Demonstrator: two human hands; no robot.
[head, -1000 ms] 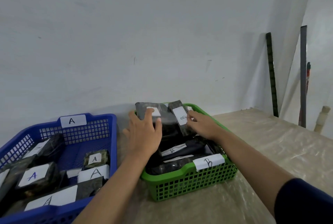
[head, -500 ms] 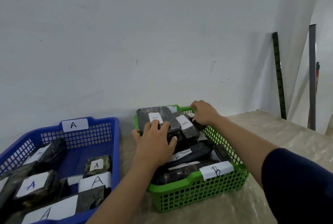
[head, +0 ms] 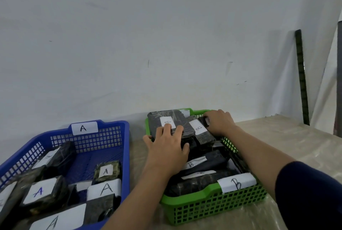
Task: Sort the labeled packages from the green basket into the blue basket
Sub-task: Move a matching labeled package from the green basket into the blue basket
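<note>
A plain, pale grey-white painted wall [head: 148, 35] is seen across most of the view, marked by a few small scuffs. Below it, a beige tabletop covered with clear wrinkled plastic film [head: 288, 137] is lit softly. A long dark narrow strip [head: 302, 78] is leaned upright against the wall at the right.

I see a pale table [head: 288, 148] with a shiny, crinkly cover, and two baskets sit right on it side by side, the blue basket [head: 125, 155] on my left and the green basket [head: 212, 209] on my right, close but not touching.
</note>
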